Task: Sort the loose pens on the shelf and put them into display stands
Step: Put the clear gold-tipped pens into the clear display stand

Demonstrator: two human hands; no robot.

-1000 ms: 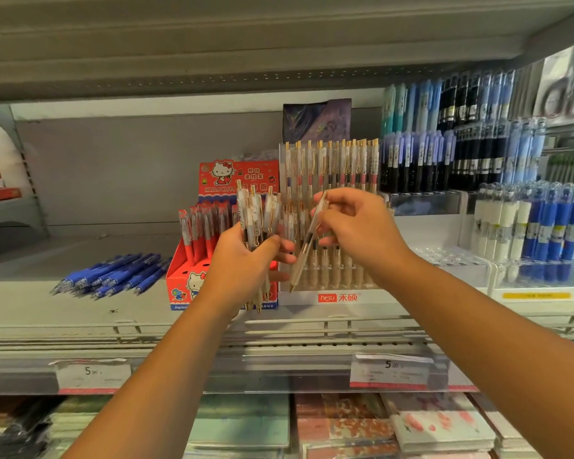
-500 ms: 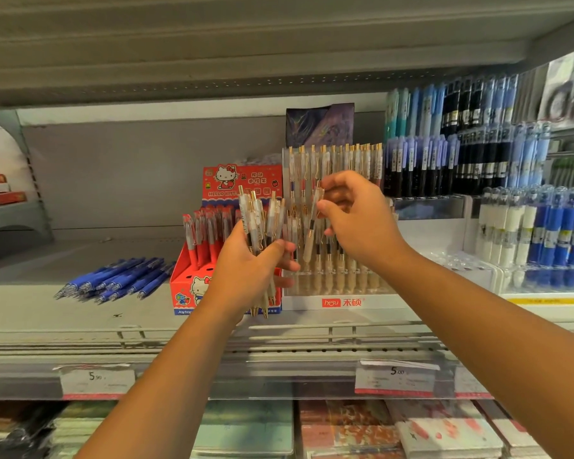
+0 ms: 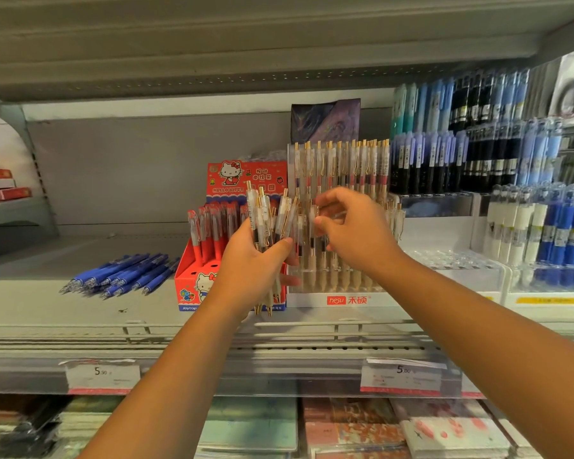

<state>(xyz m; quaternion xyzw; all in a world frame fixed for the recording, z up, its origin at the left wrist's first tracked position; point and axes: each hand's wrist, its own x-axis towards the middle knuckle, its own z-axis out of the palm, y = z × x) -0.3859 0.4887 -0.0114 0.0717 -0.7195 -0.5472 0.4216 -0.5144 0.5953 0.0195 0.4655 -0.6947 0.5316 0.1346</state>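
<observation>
A bundle of translucent white pens with gold clips (image 3: 266, 215) is being held upright in the left hand (image 3: 252, 273). Its grip is being kept closed round the barrels, with the thumb laid across the front and the fingers wrapped behind. The gold tips are being left showing below the palm. The bundle is being held in front of the join between a red cardboard cartoon-cat display box (image 3: 246, 180), stocked with red pens (image 3: 209, 233), and a clear plastic display stand with a white base (image 3: 345, 300).

The right hand (image 3: 358, 236) is being held just beside the bundle, in front of the clear stand's rows of matching pens. Its grip is being narrowed to a pinch. A single frosted white pen (image 3: 312, 216), blurred, is being held upright between thumb and forefinger, and the other fingers are being kept curled. Whether this pen is being touched by the stand cannot be told.

A heap of loose blue pens (image 3: 126, 274) is being left lying on the grey metal shelf (image 3: 30, 303), well to the left of the red box.
</observation>
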